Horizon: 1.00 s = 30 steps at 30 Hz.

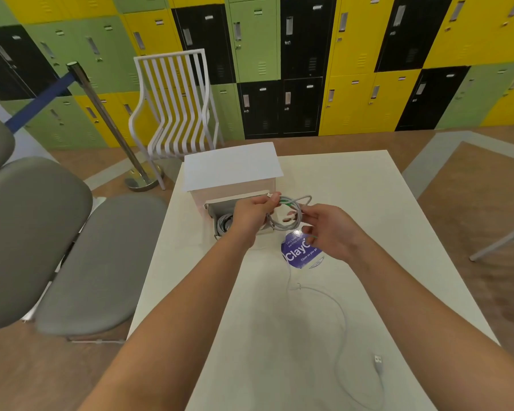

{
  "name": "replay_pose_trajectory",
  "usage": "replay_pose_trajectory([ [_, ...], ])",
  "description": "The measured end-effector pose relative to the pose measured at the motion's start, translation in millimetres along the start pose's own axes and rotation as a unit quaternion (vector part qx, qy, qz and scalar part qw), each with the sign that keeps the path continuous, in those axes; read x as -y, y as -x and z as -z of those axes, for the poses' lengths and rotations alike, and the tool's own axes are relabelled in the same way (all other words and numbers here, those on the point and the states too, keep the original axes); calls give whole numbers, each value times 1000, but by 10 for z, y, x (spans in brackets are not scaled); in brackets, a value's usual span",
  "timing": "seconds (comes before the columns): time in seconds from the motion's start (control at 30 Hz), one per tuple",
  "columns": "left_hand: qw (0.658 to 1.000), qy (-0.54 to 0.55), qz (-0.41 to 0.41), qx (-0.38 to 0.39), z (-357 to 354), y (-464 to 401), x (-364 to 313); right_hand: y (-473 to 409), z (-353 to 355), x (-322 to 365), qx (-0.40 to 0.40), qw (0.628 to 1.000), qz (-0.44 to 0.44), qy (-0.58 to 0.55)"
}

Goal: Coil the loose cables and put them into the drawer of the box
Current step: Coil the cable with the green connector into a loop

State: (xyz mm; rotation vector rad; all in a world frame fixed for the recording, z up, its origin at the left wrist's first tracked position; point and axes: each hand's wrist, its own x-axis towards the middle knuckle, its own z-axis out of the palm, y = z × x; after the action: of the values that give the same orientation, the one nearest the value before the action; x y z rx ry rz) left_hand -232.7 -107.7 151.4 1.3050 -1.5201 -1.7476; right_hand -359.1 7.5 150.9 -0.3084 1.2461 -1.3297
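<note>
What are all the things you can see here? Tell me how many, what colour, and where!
coiled cable: one, grey with a green tie, held above the table in front of the box
loose cable: one, white, lying across the table, its plug near the front right
cable in drawer: one bundle, grey, inside the open drawer
drawer: one, open, at the front of the box
box: one, white, at the far side of the table
sticker: one, purple, round, on the table
table: one, cream
white chair: one, behind the table
grey seats: several, left
lockers: many, green, yellow, black, back wall
left hand: grips the coil
right hand: pinches the coil
</note>
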Motion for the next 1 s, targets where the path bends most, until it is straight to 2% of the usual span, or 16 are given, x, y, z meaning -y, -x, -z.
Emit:
replay_pose_trajectory([
  [0.1,1000,-5,-5,-15,-36,-14,24,-1,-48,-9,18,999,18,37],
  [0.3,998,3,-12,-68,-60,-41,34,4,-77,-65,-19,999,6,42],
  [0.47,995,1,-32,-94,-96,-49,35,2,-95,-154,-47,991,-9,125],
  [0.63,991,9,-52,-121,-103,-72,-17,30,-109,-152,-37,973,-17,228],
  [0.73,994,-6,-58,-93,-83,-71,16,19,-88,-138,-33,960,-11,279],
  [0.83,998,-51,-30,-33,-39,-56,64,-43,-49,-152,-53,943,-5,329],
  [1.0,990,-124,-18,64,-40,15,59,-118,-35,-176,-126,941,-13,315],
])
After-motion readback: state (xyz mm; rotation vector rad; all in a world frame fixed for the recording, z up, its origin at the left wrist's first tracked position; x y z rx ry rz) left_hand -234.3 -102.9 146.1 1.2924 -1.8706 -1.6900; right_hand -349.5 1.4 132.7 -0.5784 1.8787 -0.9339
